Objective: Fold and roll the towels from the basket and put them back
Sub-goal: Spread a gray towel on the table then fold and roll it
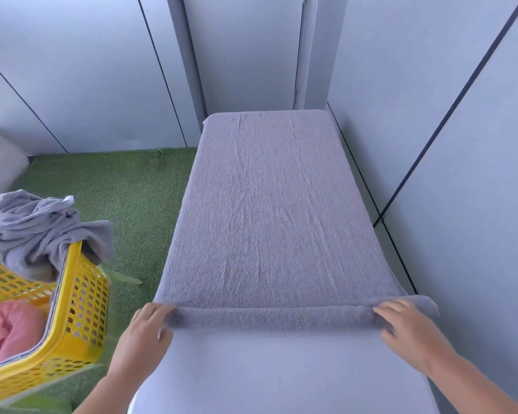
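Towel-rolling station, one item in progress.

Item: grey towel (277, 210), flat on the white tabletop (281, 377), stretching away from both hands. Its near edge is turned over into a low roll (275, 318) running from one hand to the other. By judgement this is the start of rolling, with most of the length still flat.

Risks:
- Uneven push from the two hands would skew the roll into a cone.
- A loose first turn would leave a slack core that unwinds later.
- Towel cloth flares out past the right hand toward the table's side and could droop off.
- Creases ahead of the hands may get rolled in.

Left hand (144, 333): fingers curled over the roll's left end, gripping it.
Right hand (407, 330): fingers bent over the right end likewise; thumb hidden.
Forearms: spread apart.

Yellow basket (72, 309), left of the left hand: crumpled grey towel (39, 228) draped over its rim, pink towel (9, 333) inside.
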Action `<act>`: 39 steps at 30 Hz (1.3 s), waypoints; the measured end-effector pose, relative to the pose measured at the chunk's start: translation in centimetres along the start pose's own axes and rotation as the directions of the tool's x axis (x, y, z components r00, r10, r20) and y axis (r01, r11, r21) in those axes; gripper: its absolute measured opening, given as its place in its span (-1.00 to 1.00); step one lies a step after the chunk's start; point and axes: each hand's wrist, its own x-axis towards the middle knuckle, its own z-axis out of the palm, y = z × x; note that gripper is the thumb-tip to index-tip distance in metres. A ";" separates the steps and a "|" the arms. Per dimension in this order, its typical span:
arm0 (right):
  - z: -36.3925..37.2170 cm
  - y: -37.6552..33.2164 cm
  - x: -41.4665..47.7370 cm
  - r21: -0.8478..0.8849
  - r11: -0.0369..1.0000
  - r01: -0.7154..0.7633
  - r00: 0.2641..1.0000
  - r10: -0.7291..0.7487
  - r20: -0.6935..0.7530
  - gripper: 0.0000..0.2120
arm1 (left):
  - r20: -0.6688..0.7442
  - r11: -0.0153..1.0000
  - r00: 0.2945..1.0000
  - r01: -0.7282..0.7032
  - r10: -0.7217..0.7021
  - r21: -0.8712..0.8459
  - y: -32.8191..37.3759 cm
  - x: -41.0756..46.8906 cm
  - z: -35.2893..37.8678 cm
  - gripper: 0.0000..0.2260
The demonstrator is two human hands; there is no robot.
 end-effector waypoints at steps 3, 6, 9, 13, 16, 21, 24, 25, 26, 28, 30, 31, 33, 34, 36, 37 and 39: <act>-0.1 -0.1 0.3 -0.042 0.997 0.071 0.997 -0.072 -0.035 -0.84 | 0.042 0.995 0.998 -0.058 0.055 0.086 -0.5 0.4 0.1 -0.61; -1.0 -0.4 0.9 -0.102 0.990 0.102 0.995 -0.100 0.023 -0.83 | 0.042 0.988 0.997 -0.071 0.066 0.138 -0.7 1.0 -0.3 -0.67; -1.2 0.5 1.1 -0.192 0.981 0.039 0.996 -0.024 0.082 -0.73 | 0.059 0.972 0.993 -0.114 0.104 0.203 -1.0 1.1 -0.7 -0.66; -1.7 0.1 1.2 -0.080 0.996 -0.031 0.993 0.040 0.114 -0.74 | 0.015 0.991 0.998 -0.062 0.061 0.122 -0.7 1.2 -0.8 -0.65; -1.6 -0.8 1.6 0.008 0.993 -0.116 0.993 0.116 -0.016 -0.90 | -0.029 1.000 0.999 0.021 -0.020 0.007 -0.1 1.7 -0.5 -0.86; 0.0 0.4 1.6 0.080 0.996 0.025 0.999 -0.023 -0.034 -0.65 | 0.015 0.999 0.999 -0.041 0.040 0.020 0.1 1.3 -0.1 -0.67; 0.4 0.6 2.1 -0.014 0.997 0.071 0.995 -0.072 -0.072 -0.63 | 0.065 0.988 0.991 -0.125 0.119 0.091 -0.4 1.3 0.1 -0.60; 0.0 0.3 2.2 -0.012 0.997 0.073 0.995 -0.074 -0.068 -0.67 | 0.069 0.987 0.990 -0.127 0.121 0.095 -0.4 1.4 0.0 -0.63; -0.3 0.0 2.4 -0.029 0.995 0.092 0.994 -0.094 -0.061 -0.75 | 0.061 0.987 0.990 -0.130 0.125 0.099 -0.5 1.5 0.0 -0.67; -1.4 -0.5 2.6 -0.121 0.986 0.111 0.993 -0.115 -0.029 -0.87 | 0.055 0.982 0.988 -0.148 0.142 0.119 -0.7 1.7 -0.3 -0.71; -1.6 -0.2 2.6 -0.167 0.983 0.069 0.997 -0.060 0.058 -0.86 | 0.037 0.975 0.985 -0.171 0.168 0.142 -0.9 1.7 -0.4 -0.70; -1.7 -0.2 2.4 -0.153 0.987 0.040 0.992 -0.021 0.125 -0.83 | 0.020 0.974 0.985 -0.172 0.171 0.148 -0.9 1.6 -0.6 -0.70; -1.8 0.0 2.1 -0.100 0.995 0.017 0.981 0.003 0.193 -0.75 | -0.003 0.973 0.984 -0.176 0.178 0.151 -0.9 1.4 -0.7 -0.67; -1.9 -0.2 1.9 -0.055 0.998 -0.014 0.981 0.025 0.195 -0.72 | -0.009 0.973 0.984 -0.175 0.179 0.151 -0.8 1.4 -0.7 -0.66; -2.0 -0.7 1.8 -0.007 0.997 -0.081 0.984 0.081 0.160 -0.75 | -0.003 0.982 0.991 -0.132 0.133 0.133 -0.5 1.5 -0.7 -0.69; -1.9 -0.9 1.8 -0.003 0.993 -0.117 0.985 0.117 0.127 -0.80 | -0.001 0.991 0.996 -0.087 0.087 0.106 -0.3 1.7 -0.7 -0.75; -1.4 -0.9 1.6 0.054 0.985 -0.166 0.986 0.164 0.030 -0.81 | -0.011 0.999 1.000 -0.023 0.023 0.027 0.1 2.0 -0.5 -0.78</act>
